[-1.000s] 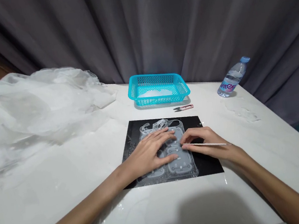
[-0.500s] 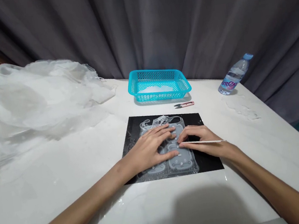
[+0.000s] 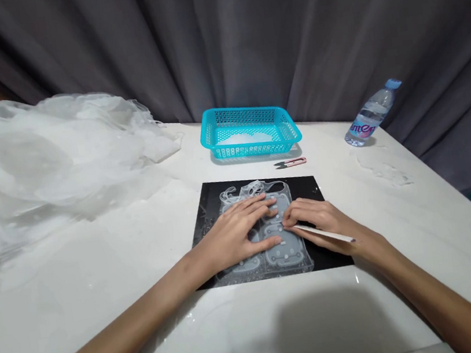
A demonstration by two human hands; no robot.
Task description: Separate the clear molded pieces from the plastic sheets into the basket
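A clear, translucent sheet with molded rounded panels (image 3: pixel 285 250) lies on a black mat (image 3: pixel 332 257), its loose trimmed strips (image 3: pixel 251 189) bunched at the far edge. My left hand (image 3: pixel 241 231) presses flat on the sheet, fingers spread, covering its middle and left part. At the sheet's right side, my right hand (image 3: pixel 318 217) is closed in a pinch around a slim white stick-like tool (image 3: pixel 329 234). Its rear end slants back toward the wrist, and its working tip is hidden by the fingers near the sheet.
Beyond the mat lie pink-handled thread snips (image 3: pixel 290 163) and a turquoise plastic basket (image 3: pixel 253 149) with white material inside. A water bottle (image 3: pixel 370 116) stands at the right, near clear scraps (image 3: pixel 385 167). A large heap of white translucent material (image 3: pixel 60 148) covers the table's left side.
The white tool's rear end has swung down toward me as my right hand turned and shifted slightly right. My left hand stays in place on the sheet.
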